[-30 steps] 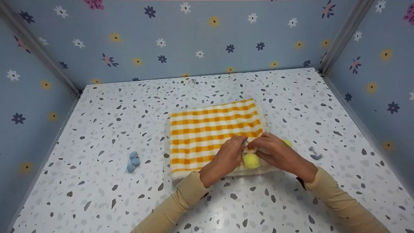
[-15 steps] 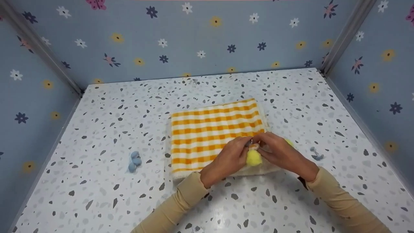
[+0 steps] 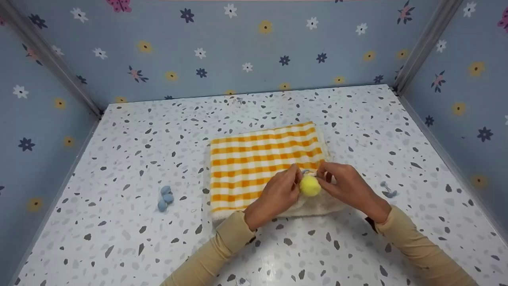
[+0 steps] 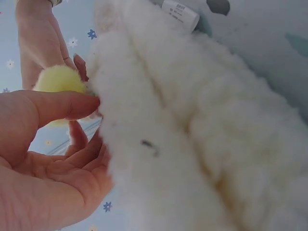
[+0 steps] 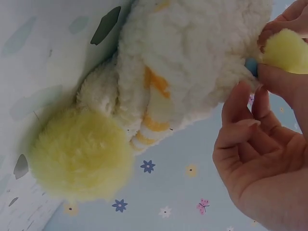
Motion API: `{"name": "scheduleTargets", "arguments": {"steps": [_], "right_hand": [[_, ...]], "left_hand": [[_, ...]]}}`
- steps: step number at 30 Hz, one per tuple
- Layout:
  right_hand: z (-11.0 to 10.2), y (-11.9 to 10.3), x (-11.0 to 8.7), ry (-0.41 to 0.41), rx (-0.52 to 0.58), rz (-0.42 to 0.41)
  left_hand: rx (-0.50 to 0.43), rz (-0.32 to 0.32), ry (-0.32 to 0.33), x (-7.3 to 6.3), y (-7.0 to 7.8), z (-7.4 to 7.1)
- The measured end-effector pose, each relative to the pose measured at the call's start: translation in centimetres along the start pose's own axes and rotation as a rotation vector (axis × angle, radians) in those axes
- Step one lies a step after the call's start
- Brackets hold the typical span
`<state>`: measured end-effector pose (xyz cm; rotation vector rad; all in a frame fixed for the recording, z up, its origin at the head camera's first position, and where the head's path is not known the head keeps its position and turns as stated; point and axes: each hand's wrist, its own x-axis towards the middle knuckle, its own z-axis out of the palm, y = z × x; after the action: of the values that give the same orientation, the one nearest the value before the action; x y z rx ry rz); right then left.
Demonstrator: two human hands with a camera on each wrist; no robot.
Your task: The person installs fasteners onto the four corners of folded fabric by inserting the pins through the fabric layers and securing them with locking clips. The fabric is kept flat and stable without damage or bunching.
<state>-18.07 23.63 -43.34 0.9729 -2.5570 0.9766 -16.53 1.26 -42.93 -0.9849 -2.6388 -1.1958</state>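
A folded blanket, orange-and-white checked on top with cream fleece below, lies mid-table. Both hands are at its near right corner, on either side of a fluffy yellow pom-pom. My left hand pinches the fleece edge with thumb and fingers. From the other side, my right hand pinches the blanket by the pom-pom. A small blue fastener shows against the fleece at the right thumb tip in the right wrist view; the rest of it is hidden.
Blue rounded clips lie on the speckled table left of the blanket. Another blue clip lies to the right. A second yellow pom-pom hangs at another corner. A white label sticks out beside the fleece. Flowered panels enclose the table.
The pom-pom between the hands has risen slightly towards the fingertips. The hands have moved a little apart, and the left fingertips have drawn back from the blue fastener.
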Motion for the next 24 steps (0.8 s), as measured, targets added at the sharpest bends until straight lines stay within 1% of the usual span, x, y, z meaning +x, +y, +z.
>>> {"name": "scheduleTargets", "arguments": {"steps": [3,7,10,13,16,19,21,24], "right_hand": [[0.0,0.2,-0.1,-0.001,-0.002,0.000],[-0.2,0.4,0.0,-0.009,0.029,-0.025],[-0.3,0.4,0.2,-0.004,0.058,-0.071],[-0.3,0.7,0.4,0.013,0.061,-0.130],[-0.3,0.7,1.1,0.013,0.061,-0.161],[-0.5,0.6,2.3,-0.003,0.058,-0.172],[-0.6,0.5,3.1,-0.013,0.055,-0.180],[-0.5,0.6,4.4,-0.024,0.045,-0.197]], "left_hand": [[0.017,-0.011,0.013,0.1,0.1,0.0],[0.014,-0.031,0.014,0.2,0.2,-0.1],[0.011,-0.027,0.020,0.3,0.2,-0.3],[0.005,-0.025,0.037,0.5,-0.1,-0.8],[0.004,-0.046,0.054,0.7,-0.3,-1.6],[0.020,-0.076,0.070,1.1,-0.3,-2.3],[0.035,-0.091,0.083,1.3,-0.4,-2.8],[0.078,-0.094,0.112,1.3,-0.7,-3.2]]}}
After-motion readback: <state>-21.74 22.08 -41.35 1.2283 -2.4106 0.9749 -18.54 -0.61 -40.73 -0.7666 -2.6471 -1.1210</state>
